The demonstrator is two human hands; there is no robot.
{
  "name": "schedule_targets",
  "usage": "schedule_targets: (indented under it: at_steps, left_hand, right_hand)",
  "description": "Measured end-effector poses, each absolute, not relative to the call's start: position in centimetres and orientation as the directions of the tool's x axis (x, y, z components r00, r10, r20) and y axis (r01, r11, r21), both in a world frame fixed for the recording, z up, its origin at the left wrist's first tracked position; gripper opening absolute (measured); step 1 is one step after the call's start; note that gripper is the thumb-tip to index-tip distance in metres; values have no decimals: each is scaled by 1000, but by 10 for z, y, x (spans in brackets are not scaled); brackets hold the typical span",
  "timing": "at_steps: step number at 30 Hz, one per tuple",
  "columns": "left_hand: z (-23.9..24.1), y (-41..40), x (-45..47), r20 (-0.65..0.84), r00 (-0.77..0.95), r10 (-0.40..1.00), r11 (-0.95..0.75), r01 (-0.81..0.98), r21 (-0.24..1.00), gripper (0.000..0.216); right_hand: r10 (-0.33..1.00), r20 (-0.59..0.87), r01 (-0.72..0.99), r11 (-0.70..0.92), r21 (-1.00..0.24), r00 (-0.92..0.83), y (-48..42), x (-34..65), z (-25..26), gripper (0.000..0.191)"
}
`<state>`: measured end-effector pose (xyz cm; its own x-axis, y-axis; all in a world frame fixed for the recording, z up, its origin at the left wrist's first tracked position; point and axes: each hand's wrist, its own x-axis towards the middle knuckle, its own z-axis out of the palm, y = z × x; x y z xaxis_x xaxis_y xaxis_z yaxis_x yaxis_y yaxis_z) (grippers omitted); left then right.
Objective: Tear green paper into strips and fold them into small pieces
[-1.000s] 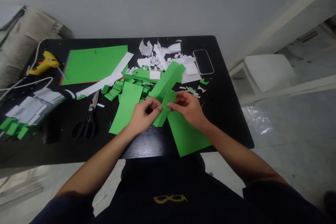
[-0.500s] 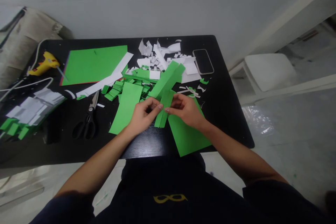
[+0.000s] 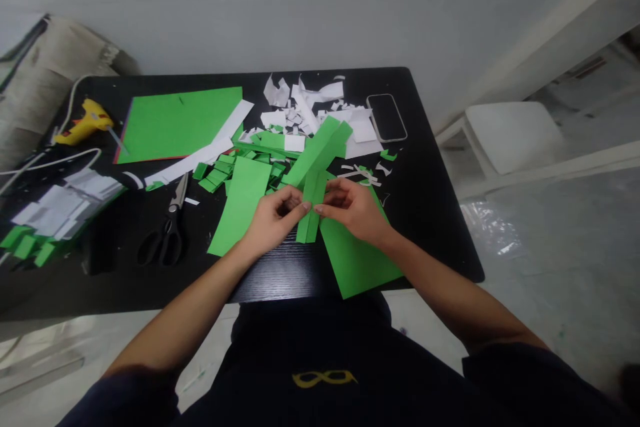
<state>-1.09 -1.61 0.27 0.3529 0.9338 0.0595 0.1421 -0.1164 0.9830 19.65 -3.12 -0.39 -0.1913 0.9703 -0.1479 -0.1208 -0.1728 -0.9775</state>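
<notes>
A green paper strip [image 3: 311, 203] with a lengthwise crease is held between my two hands above the table's front. My left hand [image 3: 276, 217] pinches its left edge between thumb and fingers. Opposite, my right hand [image 3: 356, 209] grips the right edge the same way, its fingertips partly behind the strip. Just beyond lie wider green strips [image 3: 323, 145] on the scraps. A green sheet [image 3: 355, 257] lies under my right hand, and another green piece [image 3: 243, 197] is beside my left hand.
Black-handled scissors [image 3: 167, 230], a yellow glue gun [image 3: 90, 123] with its cord, and a white-and-green paper bundle [image 3: 67, 207] are on the left. Small folded green pieces [image 3: 216, 175] and white paper scraps [image 3: 300, 110] cover the middle. A phone [image 3: 387, 118] lies at the back right.
The creased strip has turned slightly between my fingers, and its lower end has shifted a little to the right. Both hands keep their pinch; nothing else has visibly moved.
</notes>
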Motion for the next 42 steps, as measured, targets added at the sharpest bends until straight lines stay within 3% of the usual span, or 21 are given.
schedule_targets:
  at_steps: [12,27,37,39,42]
  left_hand:
    - [0,-17,-9,116,340,933,-166,123,978,26]
    - [2,-16,-13,73,329,941,-138,176,975,34]
    - [4,-16,-12,51,255,966,-97,171,981,39]
    - [4,-16,-12,55,246,968,-98,166,981,40]
    - [3,-15,-12,59,244,968,-97,147,984,41]
  right_hand:
    - [971,-180,-110,-199,-974,-160,-31,198,-4,51]
    - [968,-165,-119,-190,-975,-191,-31,197,-4,48]
    - [983,-69,-101,-87,-991,-172,-36,193,1,48]
    - [987,-8,-95,-23,-995,-159,-38,192,3,43]
    - [982,56,-34,51,-998,-179,-40,193,4,17]
